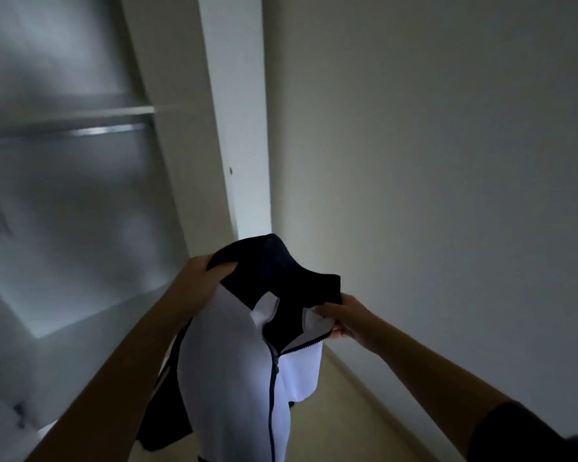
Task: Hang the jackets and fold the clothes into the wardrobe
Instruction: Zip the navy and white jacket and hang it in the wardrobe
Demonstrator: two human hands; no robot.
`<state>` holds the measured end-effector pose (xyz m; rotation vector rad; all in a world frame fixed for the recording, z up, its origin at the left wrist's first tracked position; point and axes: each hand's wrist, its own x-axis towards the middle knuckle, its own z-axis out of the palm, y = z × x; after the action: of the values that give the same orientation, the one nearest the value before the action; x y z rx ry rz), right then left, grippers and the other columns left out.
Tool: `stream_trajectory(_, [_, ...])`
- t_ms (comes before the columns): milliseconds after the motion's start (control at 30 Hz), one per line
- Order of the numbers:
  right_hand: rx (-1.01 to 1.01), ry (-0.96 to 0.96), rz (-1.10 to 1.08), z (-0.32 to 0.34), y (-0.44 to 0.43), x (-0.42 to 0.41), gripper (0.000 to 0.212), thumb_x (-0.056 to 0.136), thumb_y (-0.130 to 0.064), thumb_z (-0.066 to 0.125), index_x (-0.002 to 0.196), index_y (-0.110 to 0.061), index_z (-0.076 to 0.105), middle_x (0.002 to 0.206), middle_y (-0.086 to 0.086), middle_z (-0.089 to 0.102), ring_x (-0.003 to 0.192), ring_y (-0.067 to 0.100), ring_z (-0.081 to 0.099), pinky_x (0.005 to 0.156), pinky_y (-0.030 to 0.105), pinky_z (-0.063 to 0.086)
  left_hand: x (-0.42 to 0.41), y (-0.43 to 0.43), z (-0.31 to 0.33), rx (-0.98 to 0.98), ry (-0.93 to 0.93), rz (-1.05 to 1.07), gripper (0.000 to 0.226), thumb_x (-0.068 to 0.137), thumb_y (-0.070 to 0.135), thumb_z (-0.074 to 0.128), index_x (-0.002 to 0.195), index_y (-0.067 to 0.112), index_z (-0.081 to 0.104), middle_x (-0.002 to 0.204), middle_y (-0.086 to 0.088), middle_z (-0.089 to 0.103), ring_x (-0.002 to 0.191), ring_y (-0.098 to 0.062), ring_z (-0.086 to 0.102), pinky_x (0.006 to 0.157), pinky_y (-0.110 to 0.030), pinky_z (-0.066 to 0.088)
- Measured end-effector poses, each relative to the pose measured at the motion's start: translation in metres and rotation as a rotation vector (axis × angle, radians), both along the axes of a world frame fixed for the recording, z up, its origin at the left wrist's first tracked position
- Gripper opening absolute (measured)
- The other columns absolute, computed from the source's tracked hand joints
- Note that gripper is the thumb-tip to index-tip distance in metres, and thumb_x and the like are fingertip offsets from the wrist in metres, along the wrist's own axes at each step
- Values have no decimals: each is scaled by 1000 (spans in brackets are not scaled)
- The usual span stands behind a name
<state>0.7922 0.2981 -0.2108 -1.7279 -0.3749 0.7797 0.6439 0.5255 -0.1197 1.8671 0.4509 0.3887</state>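
Left hand (202, 278) grips the jacket (234, 345) at one shoulder, fingers curled over the black cloth. Right hand (349, 316) pinches the open front edge beside the collar (281, 271), thumb on the white lining. Jacket hangs in mid-air between them, lower centre of frame, just right of the wardrobe (181, 161) side panel and in front of the wall (431, 161).

Step in hand, by my reading: squaring the shoulders and opening the neck to take a hanger.
- No hanger seen in either hand. Left of frame is blurred, so I cannot rule one out there.
- Hold by the shoulder seams, both level, not by the lining. The right-hand pinch looks light and could slip.
- Spread the neck wide, then feed one hanger arm in and then the other.
- Rail (90, 132) sits just under the shelf (80, 114), upper left, well above the jacket, so a clear lift up and left is needed.
- Mind the loose sleeve at lower left, which could catch the panel edge.

Jacket:
- Black collar, yoke and sleeves, with white body panels.
- Dark zip (275, 365) is closed to the chest and open above, collar flaps falling apart.
- Cloth is limp and soft.
- Hem runs out of frame at the bottom.
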Motion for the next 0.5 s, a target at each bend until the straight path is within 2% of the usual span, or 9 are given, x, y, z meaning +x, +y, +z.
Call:
stream_trajectory(33, [-11,9,68,1,21,3,24,89,-11,59,113,-8,58,84,11,60,75,24,58,69,34,54,-7,14,-2,-5,-7,57,18,95,21,55,111,21,64,88,6,67,78,-7,64,67,-20,48])
stream_trajectory(100, [-22,16,184,3,65,5,25,89,-11,60,113,-9,58,77,7,62,67,18,60,65,31,55,-23,43,-4,-17,-3,165,26,95,21,55,118,14,63,94,-1,66,83,-11,62,70,-22,46])
stream_trajectory(133, [-26,16,232,5,87,4,23,88,-11,60,112,-10,58,77,6,63,65,16,62,64,30,55,-32,57,-6,-19,-2,216,24,94,22,55,116,16,64,92,0,66,82,-9,61,68,-21,46])
stream_trajectory(233, [-31,23,347,7,155,-3,24,87,-11,63,110,-17,59,96,12,66,83,23,66,76,37,58,-58,102,-10,-32,-12,366,14,93,24,58,104,24,66,83,12,65,79,-3,61,64,-18,44])
stream_trajectory(267, [-33,11,390,9,179,-6,25,86,-12,63,111,-18,59,96,11,66,85,23,65,78,38,58,-67,119,-10,-41,-18,404,13,92,24,58,103,24,66,83,12,66,80,-3,61,66,-18,45])
stream_trajectory(367, [-50,-49,493,13,254,-15,27,88,-14,63,114,-19,57,91,7,64,81,20,63,76,35,56,-90,174,-10,-47,-23,487,10,92,25,58,97,27,67,85,11,66,83,-5,62,68,-19,45])
stream_trajectory(500, [-63,-109,597,15,356,-29,29,89,-20,62,116,-26,51,91,3,66,76,16,63,70,30,54,-110,252,-6,-62,-36,554,10,92,27,58,88,33,65,79,15,66,77,-1,62,63,-16,45])
